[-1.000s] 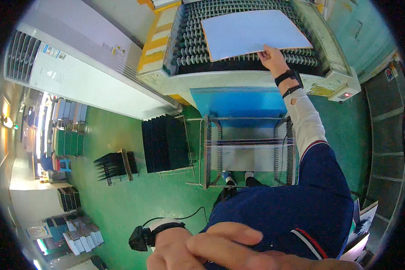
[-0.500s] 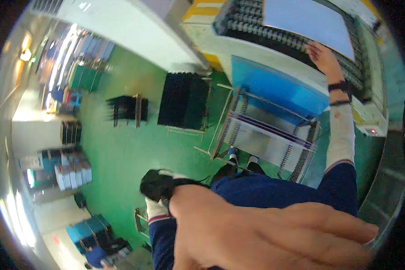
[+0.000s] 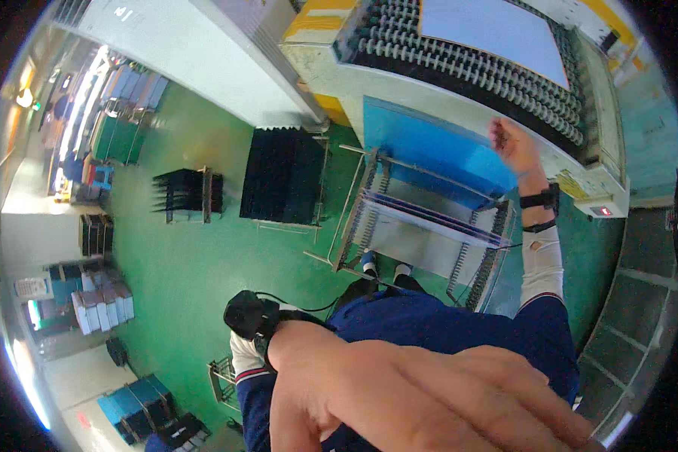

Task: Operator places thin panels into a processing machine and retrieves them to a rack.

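Note:
My left hand (image 3: 399,384) looms large in the foreground, open, with its fingers stretched out and nothing visible in it. A black strap and box-like device (image 3: 250,315) sit on that wrist. My right hand (image 3: 516,147) is in front of the roller machine (image 3: 444,64), its fingers curled in and no object showing in them. A white flat panel (image 3: 497,34) lies on the machine's rollers, apart from that hand. Below stands a slotted metal rack (image 3: 422,233) holding a few thin panels on edge, close to my feet. Behind the rack is a translucent blue sheet (image 3: 429,143).
Black slotted racks (image 3: 282,177) stand on the green floor (image 3: 181,264) to the left. A white cabinet (image 3: 196,53) extends at upper left. Stacked boxes (image 3: 102,305) and a blue stack (image 3: 135,407) line the left side. A small control box (image 3: 603,209) is at right.
My right hand has drawn back toward me, away from the panel's edge. The panel has shifted a little farther away on the rollers. My left hand stays stretched out in the foreground.

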Demonstrator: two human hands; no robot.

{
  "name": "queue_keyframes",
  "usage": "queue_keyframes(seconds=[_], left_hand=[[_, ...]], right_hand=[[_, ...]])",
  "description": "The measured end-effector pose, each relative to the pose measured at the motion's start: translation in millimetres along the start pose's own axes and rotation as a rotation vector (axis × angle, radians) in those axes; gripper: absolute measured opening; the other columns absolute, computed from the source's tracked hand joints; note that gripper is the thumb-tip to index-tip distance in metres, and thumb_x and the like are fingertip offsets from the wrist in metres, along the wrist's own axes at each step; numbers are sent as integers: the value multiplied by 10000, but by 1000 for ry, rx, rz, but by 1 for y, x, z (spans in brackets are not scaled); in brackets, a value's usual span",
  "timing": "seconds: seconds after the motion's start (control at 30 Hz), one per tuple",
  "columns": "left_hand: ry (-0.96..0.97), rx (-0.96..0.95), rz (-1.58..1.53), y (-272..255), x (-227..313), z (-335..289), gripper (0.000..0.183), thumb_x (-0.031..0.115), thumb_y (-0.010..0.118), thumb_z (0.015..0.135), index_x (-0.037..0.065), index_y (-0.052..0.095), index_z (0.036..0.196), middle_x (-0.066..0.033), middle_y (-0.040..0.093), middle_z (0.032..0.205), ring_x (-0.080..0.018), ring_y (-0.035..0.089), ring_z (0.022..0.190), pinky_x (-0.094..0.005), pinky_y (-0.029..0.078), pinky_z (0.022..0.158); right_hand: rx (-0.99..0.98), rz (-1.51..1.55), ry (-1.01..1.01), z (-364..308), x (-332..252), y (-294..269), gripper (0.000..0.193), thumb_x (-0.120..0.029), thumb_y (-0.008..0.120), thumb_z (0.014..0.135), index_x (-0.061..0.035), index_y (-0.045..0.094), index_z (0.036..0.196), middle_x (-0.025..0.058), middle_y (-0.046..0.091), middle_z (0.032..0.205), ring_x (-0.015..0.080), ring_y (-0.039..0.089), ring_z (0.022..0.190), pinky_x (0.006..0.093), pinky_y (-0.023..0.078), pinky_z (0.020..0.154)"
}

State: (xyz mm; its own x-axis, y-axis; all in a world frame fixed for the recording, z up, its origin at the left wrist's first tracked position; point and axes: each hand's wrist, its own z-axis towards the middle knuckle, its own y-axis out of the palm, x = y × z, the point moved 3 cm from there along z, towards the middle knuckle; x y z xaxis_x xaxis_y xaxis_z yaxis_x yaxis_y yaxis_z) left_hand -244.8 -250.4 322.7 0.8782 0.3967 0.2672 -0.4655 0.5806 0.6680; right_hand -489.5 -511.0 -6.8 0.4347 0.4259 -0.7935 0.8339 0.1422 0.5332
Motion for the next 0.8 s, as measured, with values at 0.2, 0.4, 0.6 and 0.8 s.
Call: queue_keyframes(seconds=[0.2, 0.4, 0.6, 0.8], left_hand=[[98, 193, 85, 17, 11, -10, 236, 258, 566, 915, 41, 650, 875, -150, 660, 897, -224, 636, 892, -358, 455, 910], [-32, 237, 26, 17, 36, -23, 202, 223, 583, 911, 57, 677, 844, -131, 678, 812, -238, 648, 833, -367, 444, 925], [-76, 125, -67, 11, 44, -33, 290, 303, 553, 903, 39, 665, 862, -161, 659, 865, -269, 628, 884, -386, 435, 925], [-101, 70, -174, 20, 48, -42, 387, 384, 523, 894, 20, 653, 880, -191, 640, 919, -300, 607, 935, -405, 426, 926]], right_hand=[[26, 24, 88, -50, 52, 46, 271, -231, 552, 941, -7, 612, 1081, 89, 665, 965, 170, 639, 817, 291, 531, 720], [108, 50, 202, -81, 104, 56, 241, -210, 547, 941, -4, 614, 1046, 104, 673, 952, 188, 650, 777, 290, 545, 671], [194, -176, 238, -92, 141, 60, 235, -232, 566, 931, -21, 625, 1015, 90, 679, 917, 161, 644, 767, 277, 534, 676], [244, -547, 197, -94, 163, 61, 249, -264, 571, 927, -37, 645, 995, 70, 680, 903, 133, 638, 753, 263, 521, 673]])
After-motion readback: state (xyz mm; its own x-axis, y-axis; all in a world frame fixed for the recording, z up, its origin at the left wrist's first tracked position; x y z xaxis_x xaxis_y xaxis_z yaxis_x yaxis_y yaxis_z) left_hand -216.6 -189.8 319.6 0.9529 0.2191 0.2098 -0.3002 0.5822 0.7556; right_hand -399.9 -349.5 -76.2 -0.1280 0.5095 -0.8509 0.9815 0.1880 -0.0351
